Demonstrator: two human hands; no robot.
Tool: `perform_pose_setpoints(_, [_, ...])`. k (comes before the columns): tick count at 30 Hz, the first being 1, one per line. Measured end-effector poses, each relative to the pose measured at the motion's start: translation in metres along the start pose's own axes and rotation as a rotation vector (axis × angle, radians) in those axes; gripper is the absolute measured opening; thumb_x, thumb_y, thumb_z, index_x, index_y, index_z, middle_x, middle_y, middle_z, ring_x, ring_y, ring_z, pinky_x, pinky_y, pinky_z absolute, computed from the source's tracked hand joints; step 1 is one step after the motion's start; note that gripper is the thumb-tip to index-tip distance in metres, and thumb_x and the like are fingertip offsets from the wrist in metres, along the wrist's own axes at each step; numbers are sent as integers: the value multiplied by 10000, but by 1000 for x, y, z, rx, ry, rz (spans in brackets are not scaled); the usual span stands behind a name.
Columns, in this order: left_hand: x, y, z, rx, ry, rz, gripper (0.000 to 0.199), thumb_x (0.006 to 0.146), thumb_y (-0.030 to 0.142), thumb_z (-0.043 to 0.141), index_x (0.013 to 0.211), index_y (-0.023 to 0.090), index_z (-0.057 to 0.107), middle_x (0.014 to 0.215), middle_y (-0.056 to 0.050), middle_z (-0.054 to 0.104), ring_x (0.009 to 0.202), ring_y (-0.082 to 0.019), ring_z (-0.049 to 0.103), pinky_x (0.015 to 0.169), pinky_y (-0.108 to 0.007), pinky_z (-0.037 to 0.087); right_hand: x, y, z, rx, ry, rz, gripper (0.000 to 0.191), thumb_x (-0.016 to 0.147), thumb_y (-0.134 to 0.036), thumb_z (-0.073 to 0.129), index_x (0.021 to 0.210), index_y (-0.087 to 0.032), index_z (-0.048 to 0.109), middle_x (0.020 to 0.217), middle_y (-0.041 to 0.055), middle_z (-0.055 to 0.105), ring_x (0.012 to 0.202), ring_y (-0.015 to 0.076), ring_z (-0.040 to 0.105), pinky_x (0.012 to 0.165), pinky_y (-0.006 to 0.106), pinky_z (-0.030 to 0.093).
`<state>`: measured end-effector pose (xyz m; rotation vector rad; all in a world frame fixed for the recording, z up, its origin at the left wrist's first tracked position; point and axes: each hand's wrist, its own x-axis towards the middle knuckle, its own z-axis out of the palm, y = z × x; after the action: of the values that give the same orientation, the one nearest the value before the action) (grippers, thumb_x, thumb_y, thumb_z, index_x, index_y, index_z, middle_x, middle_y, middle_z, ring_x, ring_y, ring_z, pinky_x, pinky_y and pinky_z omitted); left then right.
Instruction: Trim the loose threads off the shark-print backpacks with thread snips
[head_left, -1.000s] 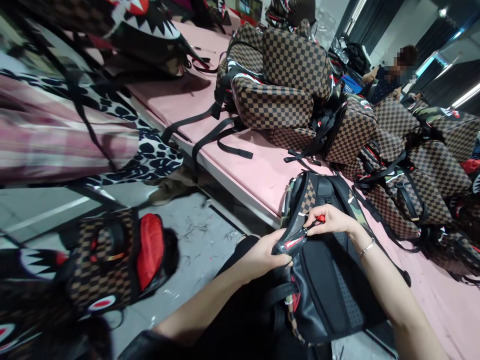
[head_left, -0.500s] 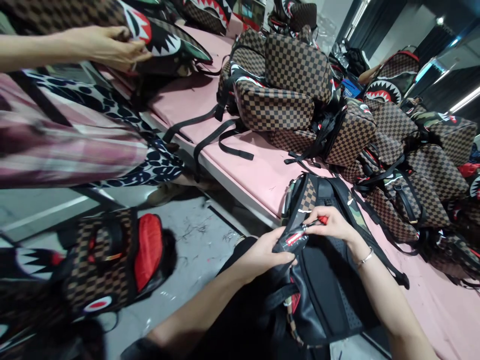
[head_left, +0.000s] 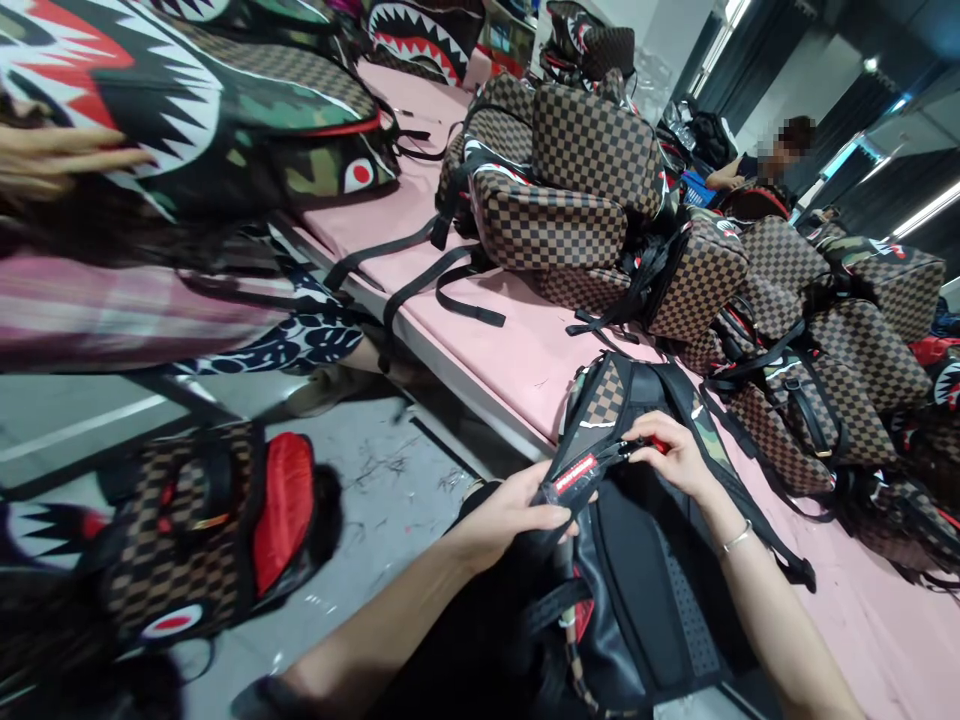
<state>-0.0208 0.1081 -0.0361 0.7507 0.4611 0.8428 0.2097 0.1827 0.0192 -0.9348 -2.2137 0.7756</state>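
Black strap (head_left: 581,489): held up slantwise between the two hands, a red label (head_left: 574,473) with white lettering on its face;
Left hand (head_left: 525,508): closed round the strap's lower part, thumb on the near side, just below the label;
Right hand (head_left: 670,448): fingers drawn into a narrow pinch at the strap's upper end, a small red item (head_left: 660,445) mostly hidden in the grip; whether the fingertips press the strap itself, I cannot tell;
Backpack (head_left: 636,580): in front of the person, back panel up, its upper end at the edge of the pink table (head_left: 499,355); black padding, with brown checks and camouflage near the top;
Table pile: checkered bags (head_left: 551,220) heaped beyond the backpack, loose black straps trailing toward the edge
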Motion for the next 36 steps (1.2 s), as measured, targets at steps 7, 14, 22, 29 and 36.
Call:
perform_pose_setpoints(7, [1, 0, 1, 17, 3, -7, 459, 641, 261, 710, 1037, 126, 522, 978, -103, 615, 641, -134, 582, 561, -242, 453, 10, -3, 5, 23, -61, -63, 224, 770, -398, 631, 840, -188, 663, 829, 69, 604, 812, 185, 568, 755, 335, 461])
perform_pose_setpoints(14, [-1, 1, 3, 21, 9, -26, 466, 632, 273, 715, 1026, 125, 514, 960, -97, 620, 647, -143, 596, 582, -261, 462, 10, -6, 1, -36, -115, -74, 227, 778, -408, 617, 810, -188, 663, 819, 70, 612, 809, 187, 574, 760, 345, 469])
perform_pose_setpoints(22, [-1, 4, 9, 71, 21, -34, 416, 646, 213, 691, 1025, 139, 539, 941, -81, 643, 665, -147, 600, 602, -270, 469, 13, -19, 8, -46, -193, -129, 202, 796, -384, 602, 842, -194, 652, 828, 69, 617, 821, 183, 570, 772, 340, 468])
perform_pose_setpoints(29, [-1, 6, 15, 115, 43, -27, 400, 639, 216, 700, 998, 137, 543, 887, -60, 630, 680, -152, 604, 630, -280, 478, 12, -27, 8, -58, -235, -170, 198, 821, -367, 574, 873, -189, 643, 845, 73, 617, 847, 187, 566, 786, 344, 465])
perform_pose_setpoints(36, [1, 9, 24, 136, 53, -10, 458, 594, 200, 731, 1001, 115, 539, 852, -55, 625, 699, -164, 606, 661, -294, 474, 5, -34, 8, -80, -202, -173, 184, 830, -346, 566, 871, -184, 643, 838, 70, 608, 822, 180, 565, 768, 327, 464])
